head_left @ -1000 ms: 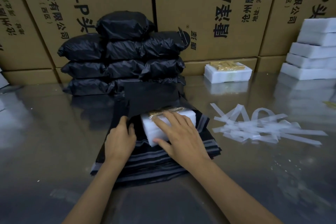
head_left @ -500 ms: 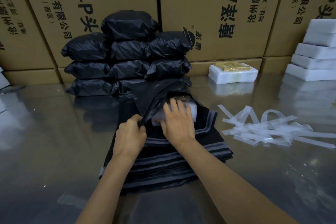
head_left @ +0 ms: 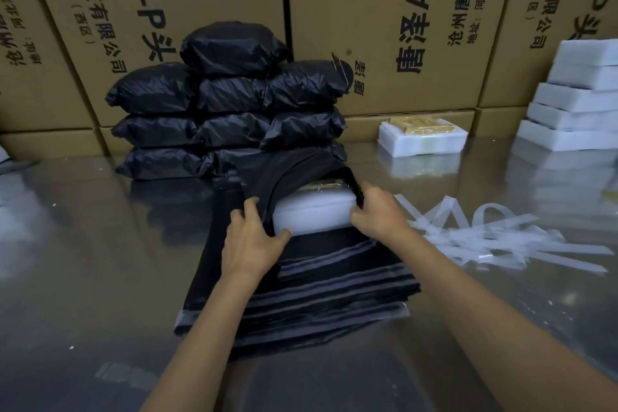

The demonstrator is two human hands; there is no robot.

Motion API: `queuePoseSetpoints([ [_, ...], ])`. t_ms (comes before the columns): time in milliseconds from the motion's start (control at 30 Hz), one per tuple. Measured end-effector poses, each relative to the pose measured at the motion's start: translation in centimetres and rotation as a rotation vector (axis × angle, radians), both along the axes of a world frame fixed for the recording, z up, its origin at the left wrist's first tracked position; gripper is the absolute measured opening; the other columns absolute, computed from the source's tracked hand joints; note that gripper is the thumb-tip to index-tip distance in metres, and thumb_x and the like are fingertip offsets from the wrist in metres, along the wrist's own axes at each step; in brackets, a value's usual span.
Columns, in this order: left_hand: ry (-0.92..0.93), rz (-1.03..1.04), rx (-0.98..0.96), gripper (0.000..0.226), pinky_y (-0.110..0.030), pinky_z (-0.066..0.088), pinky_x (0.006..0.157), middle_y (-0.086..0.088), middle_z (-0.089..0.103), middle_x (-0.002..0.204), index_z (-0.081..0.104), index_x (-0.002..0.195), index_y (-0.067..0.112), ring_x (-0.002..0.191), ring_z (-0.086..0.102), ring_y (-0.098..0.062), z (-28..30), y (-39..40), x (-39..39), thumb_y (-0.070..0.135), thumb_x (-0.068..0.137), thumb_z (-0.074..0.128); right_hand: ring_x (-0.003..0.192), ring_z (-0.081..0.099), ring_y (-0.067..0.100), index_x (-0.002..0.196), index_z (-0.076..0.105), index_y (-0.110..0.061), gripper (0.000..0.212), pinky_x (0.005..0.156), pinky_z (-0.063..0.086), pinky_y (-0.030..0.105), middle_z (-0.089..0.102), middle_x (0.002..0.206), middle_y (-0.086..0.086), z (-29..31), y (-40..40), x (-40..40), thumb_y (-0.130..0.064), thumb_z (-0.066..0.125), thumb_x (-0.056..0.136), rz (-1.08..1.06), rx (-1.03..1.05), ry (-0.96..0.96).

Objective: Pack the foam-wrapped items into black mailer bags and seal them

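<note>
A white foam-wrapped item [head_left: 312,215] lies partly inside the open mouth of a black mailer bag [head_left: 294,168], on top of a stack of flat black mailer bags [head_left: 321,294]. My left hand [head_left: 252,242] grips the bag's left edge at the mouth. My right hand [head_left: 378,214] grips the bag's right edge beside the foam item. The item's far end with a yellowish part is under the raised bag flap.
Several filled black bags [head_left: 230,104] are piled against cardboard boxes [head_left: 401,27] at the back. Another foam item [head_left: 422,137] sits to the right, with a stack of foam pieces [head_left: 575,104] at far right. Peeled white strips [head_left: 495,237] litter the shiny table [head_left: 83,261].
My right hand left the top of the foam item and took the bag's right edge. The bag mouth has been pulled wider and nearer over the item.
</note>
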State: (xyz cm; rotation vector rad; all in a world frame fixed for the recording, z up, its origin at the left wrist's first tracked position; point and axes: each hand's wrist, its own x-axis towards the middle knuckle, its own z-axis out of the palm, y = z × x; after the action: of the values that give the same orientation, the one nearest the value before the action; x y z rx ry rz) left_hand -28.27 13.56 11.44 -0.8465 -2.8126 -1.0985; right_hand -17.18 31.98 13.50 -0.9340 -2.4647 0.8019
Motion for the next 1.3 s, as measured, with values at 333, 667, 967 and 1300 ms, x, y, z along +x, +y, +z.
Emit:
queuePoseSetpoints([
  [333, -0.09, 0.036, 0.186, 0.034, -0.034, 0.043, 0.073, -0.009, 0.057, 0.109, 0.045, 0.113, 0.015, 0.094, 0.057, -0.028, -0.4, 1.1, 1.5, 0.027, 0.092, 0.069, 0.072, 0.055, 0.029, 0.078, 0.046, -0.018, 0.022, 0.059, 0.036, 0.031, 0.05, 0.064, 0.003, -1.8, -1.4, 3.4, -0.007, 0.051, 0.096, -0.03, 0.091, 0.134],
  [667, 0.014, 0.079, 0.198, 0.018, -0.028, 0.035, 0.043, -0.007, 0.06, 0.07, 0.047, 0.076, 0.011, 0.059, 0.053, -0.02, -0.5, -2.0, 0.5, -0.005, 0.082, 0.053, 0.071, 0.062, 0.032, 0.089, 0.058, -0.012, 0.013, 0.066, 0.055, 0.047, 0.067, 0.077, 0.011, -0.8, -1.6, 8.4, -0.003, 0.049, 0.092, -0.182, 0.082, 0.203],
  [967, 0.082, -0.006, 0.174, 0.024, -0.024, 0.027, 0.042, -0.007, 0.051, 0.06, 0.038, 0.069, 0.012, 0.054, 0.044, -0.019, -0.5, -4.7, 1.9, -0.007, 0.077, 0.051, 0.051, 0.054, 0.016, 0.074, 0.045, -0.026, 0.021, 0.045, 0.042, 0.031, 0.057, 0.057, 0.0, -2.2, -7.7, 9.2, -0.012, 0.055, 0.086, 0.116, 0.118, 0.177],
  [1300, 0.075, -0.136, 0.149, 0.036, -0.029, 0.035, 0.046, -0.006, 0.055, 0.065, 0.039, 0.076, 0.024, 0.057, 0.053, -0.024, -0.8, -4.6, 3.1, -0.009, 0.08, 0.051, 0.124, 0.054, 0.028, 0.151, 0.028, -0.023, 0.094, 0.097, 0.049, 0.041, 0.046, 0.143, 0.002, -1.1, -6.8, 6.5, -0.053, 0.079, 0.078, 0.088, 0.053, 0.07],
])
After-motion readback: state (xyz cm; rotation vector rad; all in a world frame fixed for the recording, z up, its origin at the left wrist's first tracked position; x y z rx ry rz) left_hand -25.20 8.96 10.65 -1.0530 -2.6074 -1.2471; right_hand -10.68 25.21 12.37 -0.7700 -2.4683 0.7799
